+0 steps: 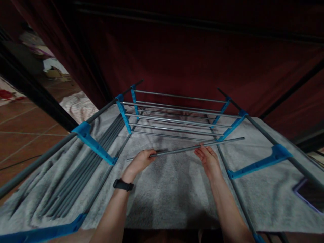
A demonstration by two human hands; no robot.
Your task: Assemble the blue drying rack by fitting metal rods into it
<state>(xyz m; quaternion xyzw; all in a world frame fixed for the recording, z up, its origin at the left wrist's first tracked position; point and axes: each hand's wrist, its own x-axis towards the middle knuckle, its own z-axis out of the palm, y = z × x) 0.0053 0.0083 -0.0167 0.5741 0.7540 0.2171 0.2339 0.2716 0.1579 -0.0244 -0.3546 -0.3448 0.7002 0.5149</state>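
Observation:
A thin grey metal rod [177, 150] lies across both of my hands, its right end a little higher than its left. My left hand [143, 159], with a black band on the wrist, is closed around the rod left of its middle. My right hand [208, 157] has its fingertips on the rod right of the middle. Around them stands a partly built rack frame of grey tubes with blue plastic brackets. The left bracket [97, 145] and right bracket [258, 166] have no rods between them. Farther back, several rods [177, 118] join the rear brackets.
Several loose grey rods [88, 168] lie side by side on the grey blanket [172, 195] at the left. A dark phone-like object with a purple edge [310, 194] lies at the right. Dark red fabric [177, 60] hangs behind the frame. Tiled floor [27, 135] shows at the left.

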